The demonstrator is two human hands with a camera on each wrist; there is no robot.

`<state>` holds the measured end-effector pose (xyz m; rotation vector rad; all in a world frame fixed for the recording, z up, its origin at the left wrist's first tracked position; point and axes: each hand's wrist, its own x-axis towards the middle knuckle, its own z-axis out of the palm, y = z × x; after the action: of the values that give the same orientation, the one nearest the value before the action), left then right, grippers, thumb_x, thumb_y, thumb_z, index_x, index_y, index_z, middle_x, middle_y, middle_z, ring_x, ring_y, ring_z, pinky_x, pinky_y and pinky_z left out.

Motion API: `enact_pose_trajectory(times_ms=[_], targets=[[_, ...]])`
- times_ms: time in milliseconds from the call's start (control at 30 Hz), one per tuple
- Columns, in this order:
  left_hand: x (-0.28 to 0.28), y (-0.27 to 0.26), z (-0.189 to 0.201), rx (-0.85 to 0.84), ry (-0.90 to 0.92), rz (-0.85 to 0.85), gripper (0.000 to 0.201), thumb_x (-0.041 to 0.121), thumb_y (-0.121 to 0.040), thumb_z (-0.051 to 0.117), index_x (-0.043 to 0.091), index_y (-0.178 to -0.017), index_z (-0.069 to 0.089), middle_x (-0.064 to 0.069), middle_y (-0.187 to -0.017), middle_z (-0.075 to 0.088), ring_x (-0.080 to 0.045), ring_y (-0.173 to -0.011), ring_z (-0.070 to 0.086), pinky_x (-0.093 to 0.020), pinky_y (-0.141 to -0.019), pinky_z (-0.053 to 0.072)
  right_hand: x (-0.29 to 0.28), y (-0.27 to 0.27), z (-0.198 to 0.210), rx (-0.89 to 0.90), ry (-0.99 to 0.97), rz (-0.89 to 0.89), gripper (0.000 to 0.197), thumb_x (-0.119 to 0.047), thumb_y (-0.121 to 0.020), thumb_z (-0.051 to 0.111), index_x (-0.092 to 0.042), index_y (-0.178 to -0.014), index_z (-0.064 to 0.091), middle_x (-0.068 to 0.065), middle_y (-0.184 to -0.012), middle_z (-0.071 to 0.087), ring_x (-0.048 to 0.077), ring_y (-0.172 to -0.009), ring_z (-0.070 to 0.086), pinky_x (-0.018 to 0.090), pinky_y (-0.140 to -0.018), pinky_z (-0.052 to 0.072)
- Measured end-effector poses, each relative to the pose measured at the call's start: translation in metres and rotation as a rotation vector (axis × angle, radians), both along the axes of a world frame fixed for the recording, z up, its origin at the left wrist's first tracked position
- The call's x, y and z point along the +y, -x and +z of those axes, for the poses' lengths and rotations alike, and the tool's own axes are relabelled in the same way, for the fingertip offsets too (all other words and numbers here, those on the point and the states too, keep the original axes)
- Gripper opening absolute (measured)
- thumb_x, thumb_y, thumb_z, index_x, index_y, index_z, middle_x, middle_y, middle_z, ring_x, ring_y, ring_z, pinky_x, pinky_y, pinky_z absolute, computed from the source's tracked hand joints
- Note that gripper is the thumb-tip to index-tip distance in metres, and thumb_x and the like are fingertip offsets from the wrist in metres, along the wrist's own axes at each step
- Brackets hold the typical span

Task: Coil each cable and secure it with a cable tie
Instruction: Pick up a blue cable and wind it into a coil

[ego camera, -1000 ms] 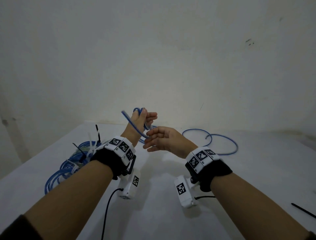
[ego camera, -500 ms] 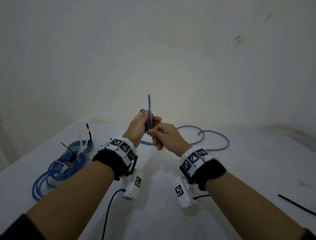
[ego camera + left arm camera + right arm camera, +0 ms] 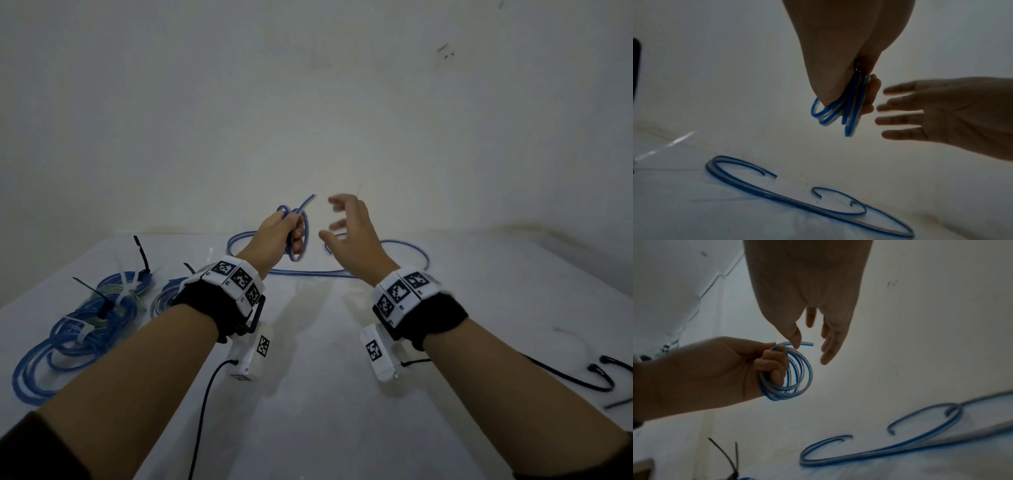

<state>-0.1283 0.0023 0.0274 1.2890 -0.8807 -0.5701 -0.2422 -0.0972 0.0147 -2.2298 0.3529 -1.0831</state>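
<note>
At the left of the head view lie the tied cable bundles (image 3: 85,325), blue coils already cinched with white and black ties. They sit near the table's left edge (image 3: 20,301), so you have little spare room there for setting anything down.

Move toward the middle: your left hand (image 3: 274,236) is raised above the table, its fingers curled round the small blue coil (image 3: 298,236). The right wrist view shows several turns gathered in that grip, with one short free end (image 3: 807,344) poking out at the top. By my reading the coiling of this cable is done or nearly so, and the tying is not yet begun.

Just right of it, your right hand (image 3: 352,233) hovers with its fingers spread and nothing in them, close to the coil but not touching.

The next move likely calls for a tie. Loose black cable ties (image 3: 582,377) lie at the lower right of the head view, near the table's right edge, well apart from your hands. Keep your left grip firm so the turns don't spring open as you reach.

Behind both hands, uncoiled blue cables (image 3: 342,272) sprawl across the back of the table by the wall (image 3: 308,102); the open white surface (image 3: 308,377) between your forearms is your best working room.
</note>
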Motion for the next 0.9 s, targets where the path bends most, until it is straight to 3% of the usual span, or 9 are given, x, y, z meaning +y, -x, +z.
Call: enact_pose_trajectory(times_ms=[67, 133, 200, 267, 400, 500, 567, 667, 900], targets=[[-0.005, 0.007, -0.003, -0.038, -0.066, -0.067, 0.026, 0.013, -0.100, 0.034, 0.010, -0.077, 0.045, 0.000, -0.059, 0.039, -0.014, -0.051, 0.033, -0.022, -0.048, 0.030, -0.017, 0.005, -0.003, 0.115, 0.308, 0.023, 0.053, -0.012, -0.091, 0.054, -0.014, -0.140, 0.036, 0.006, -0.141, 0.033, 0.025, -0.130, 0.035, 0.033, -0.107, 0.025], [-0.009, 0.017, -0.004, -0.066, -0.087, -0.126, 0.028, 0.017, -0.101, 0.034, 0.010, -0.076, 0.046, 0.005, -0.053, 0.037, -0.012, -0.049, 0.029, -0.022, -0.047, 0.025, -0.028, 0.007, -0.004, 0.175, 0.429, 0.025, 0.042, -0.016, -0.094, 0.045, -0.009, -0.135, 0.047, 0.014, -0.135, 0.050, 0.031, -0.124, 0.043, 0.035, -0.109, 0.026], [-0.013, 0.026, -0.003, -0.119, -0.105, -0.158, 0.030, 0.027, -0.102, 0.035, 0.011, -0.078, 0.043, 0.009, -0.051, 0.033, -0.008, -0.045, 0.026, -0.021, -0.046, 0.021, -0.032, 0.013, -0.005, 0.180, 0.371, 0.062, 0.035, -0.015, -0.097, 0.040, -0.009, -0.129, 0.055, 0.014, -0.111, 0.065, 0.030, -0.102, 0.056, 0.035, -0.093, 0.040], [-0.018, 0.032, -0.003, -0.147, -0.112, -0.191, 0.031, 0.033, -0.101, 0.035, 0.012, -0.080, 0.044, 0.008, -0.054, 0.029, -0.006, -0.043, 0.025, -0.019, -0.045, 0.022, -0.034, 0.022, -0.005, 0.196, 0.311, 0.071, 0.033, -0.011, -0.099, 0.040, -0.011, -0.128, 0.055, 0.014, -0.105, 0.065, 0.026, -0.097, 0.057, 0.030, -0.087, 0.040], [-0.028, 0.039, -0.007, -0.122, -0.184, -0.294, 0.033, 0.032, -0.101, 0.034, 0.014, -0.078, 0.049, 0.006, -0.057, 0.035, -0.008, -0.044, 0.029, -0.018, -0.045, 0.029, -0.042, 0.041, -0.011, 0.168, 0.263, 0.085, 0.038, -0.012, -0.097, 0.040, 0.000, -0.132, 0.049, 0.020, -0.116, 0.060, 0.030, -0.111, 0.052, 0.015, -0.093, 0.033], [-0.037, 0.048, -0.008, -0.052, -0.222, -0.357, 0.036, 0.030, -0.102, 0.031, 0.012, -0.077, 0.049, 0.008, -0.051, 0.035, -0.007, -0.041, 0.027, -0.016, -0.042, 0.025, -0.046, 0.057, -0.009, 0.232, 0.091, 0.151, 0.039, -0.006, -0.100, 0.036, -0.001, -0.138, 0.040, 0.011, -0.130, 0.053, 0.014, -0.116, 0.046, -0.001, -0.090, 0.030], [-0.045, 0.057, -0.009, -0.008, -0.218, -0.340, 0.039, 0.032, -0.102, 0.031, 0.010, -0.074, 0.049, 0.009, -0.047, 0.032, -0.006, -0.038, 0.025, -0.015, -0.039, 0.023, -0.048, 0.070, -0.006, 0.260, -0.062, 0.189, 0.040, -0.009, -0.101, 0.034, -0.007, -0.141, 0.039, 0.003, -0.130, 0.052, 0.001, -0.112, 0.045, 0.001, -0.085, 0.035], [-0.056, 0.072, -0.013, -0.022, -0.208, -0.331, 0.046, 0.041, -0.101, 0.029, 0.011, -0.070, 0.047, 0.010, -0.044, 0.026, -0.007, -0.038, 0.021, -0.016, -0.039, 0.022, -0.050, 0.086, -0.005, 0.206, -0.150, 0.210, 0.036, -0.005, -0.101, 0.032, -0.002, -0.135, 0.044, -0.006, -0.105, 0.054, -0.013, -0.092, 0.051, 0.008, -0.084, 0.038], [-0.092, 0.104, -0.021, -0.111, -0.224, -0.299, 0.051, 0.043, -0.100, 0.030, 0.004, -0.075, 0.051, 0.009, -0.042, 0.026, -0.009, -0.039, 0.022, -0.021, -0.045, 0.025, -0.074, 0.113, -0.021, 0.187, -0.282, 0.079, 0.016, -0.015, -0.102, 0.034, -0.004, -0.105, 0.046, -0.004, -0.084, 0.053, -0.002, -0.073, 0.052, 0.011, -0.069, 0.042]])
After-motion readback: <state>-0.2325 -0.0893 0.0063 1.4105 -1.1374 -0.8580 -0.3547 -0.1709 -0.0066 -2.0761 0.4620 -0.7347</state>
